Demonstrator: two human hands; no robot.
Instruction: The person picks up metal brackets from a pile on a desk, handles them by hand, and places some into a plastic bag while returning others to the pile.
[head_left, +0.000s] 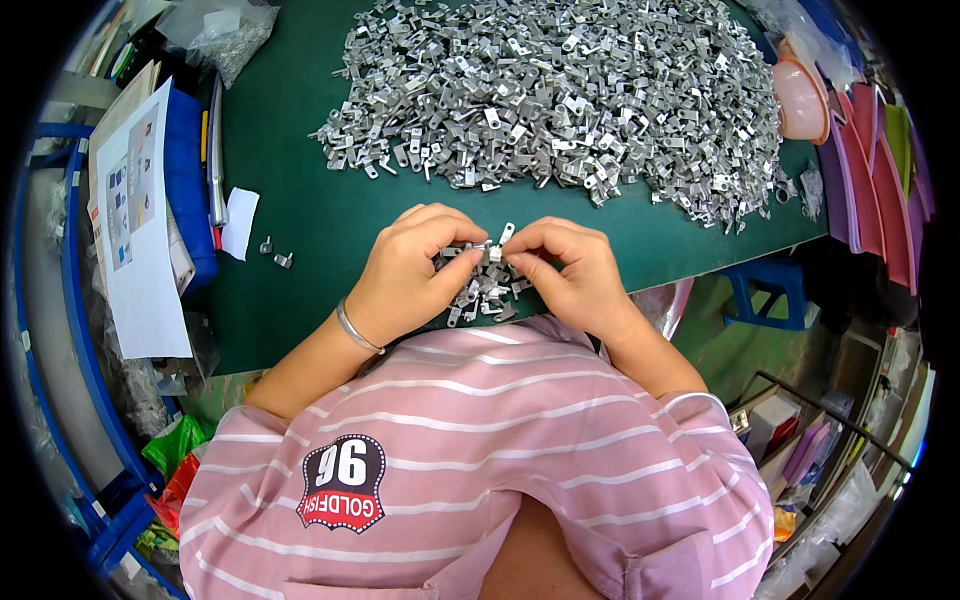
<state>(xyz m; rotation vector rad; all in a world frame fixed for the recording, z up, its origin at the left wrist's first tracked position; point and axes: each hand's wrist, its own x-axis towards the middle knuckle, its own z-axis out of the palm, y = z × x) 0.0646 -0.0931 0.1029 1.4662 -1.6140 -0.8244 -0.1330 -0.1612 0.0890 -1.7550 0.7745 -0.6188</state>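
My left hand (425,262) is closed, thumb and forefinger pinching a small silvery metal bracket (480,246) over the table's near edge. Facing it, my right hand (565,270) is also closed, its fingertips at another small metal bracket (497,254). The two pieces sit close together; whether they touch I cannot tell. Under my fingers lies a small heap of similar metal brackets (485,300). Beyond both hands spreads a large pile of loose metal brackets (560,95).
A green table (290,150) carries it all. Two stray brackets (278,256) lie left, near a white paper slip (239,224). A blue bin (190,170) and a printed sheet (150,230) stand at the left edge. A pink bowl (800,100) is far right; a blue stool (768,292) stands below.
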